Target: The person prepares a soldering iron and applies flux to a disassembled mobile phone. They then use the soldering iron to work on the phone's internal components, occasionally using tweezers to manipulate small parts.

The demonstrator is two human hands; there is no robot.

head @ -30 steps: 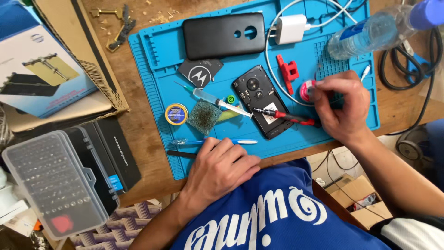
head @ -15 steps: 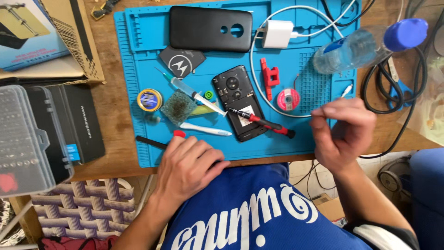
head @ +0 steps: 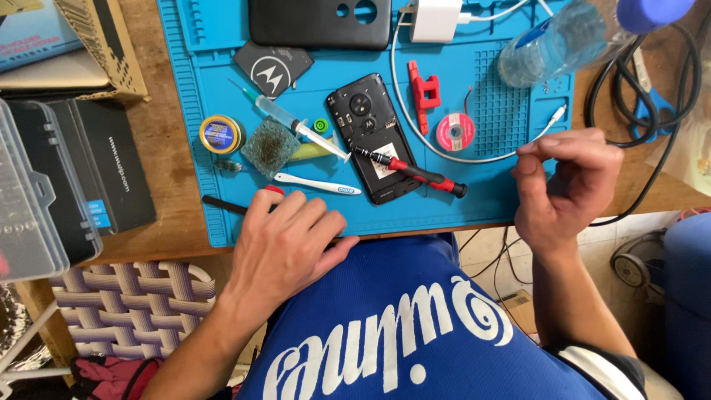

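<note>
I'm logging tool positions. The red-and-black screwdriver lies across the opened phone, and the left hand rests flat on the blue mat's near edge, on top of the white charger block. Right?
Not quite. In the head view the left hand rests on the mat's near edge, but the charger sits at the far edge, untouched. The screwdriver does lie across the phone.

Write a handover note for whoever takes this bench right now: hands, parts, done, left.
Left hand: flat on the blue mat's front edge, holding nothing.
Right hand: raised off the mat's right edge, fingertips pinched; whether it holds anything is too small to tell.
Opened phone lies mid-mat, the red-and-black screwdriver resting across it.
Done: back cover off, set at the top.
Left: the phone is open, not reassembled.
</note>
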